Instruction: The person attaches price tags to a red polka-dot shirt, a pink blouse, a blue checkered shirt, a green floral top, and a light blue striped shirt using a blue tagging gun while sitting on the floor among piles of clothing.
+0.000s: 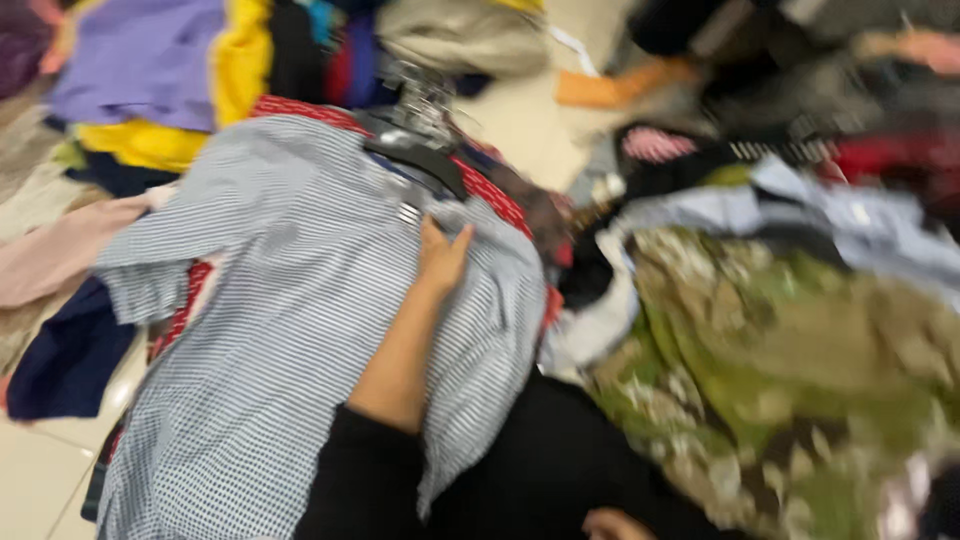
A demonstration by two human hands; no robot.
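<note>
1. We see the striped shirt (300,300) spread flat over a heap of clothes, left of centre.
2. Our hand (441,255), which side we cannot tell, rests flat and open near its collar, beside the black hanger (420,160).
3. We judge the shirt light, soft and limp; grip at shoulders.

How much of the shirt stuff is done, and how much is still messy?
Done: the blue-and-white striped shirt lies spread out with a black hanger at its collar. In hand: one hand presses on the shirt near the collar; which hand is unclear in the blur. Left: heaps of loose clothes all around, such as the green patterned cloth and the yellow garment.
</note>
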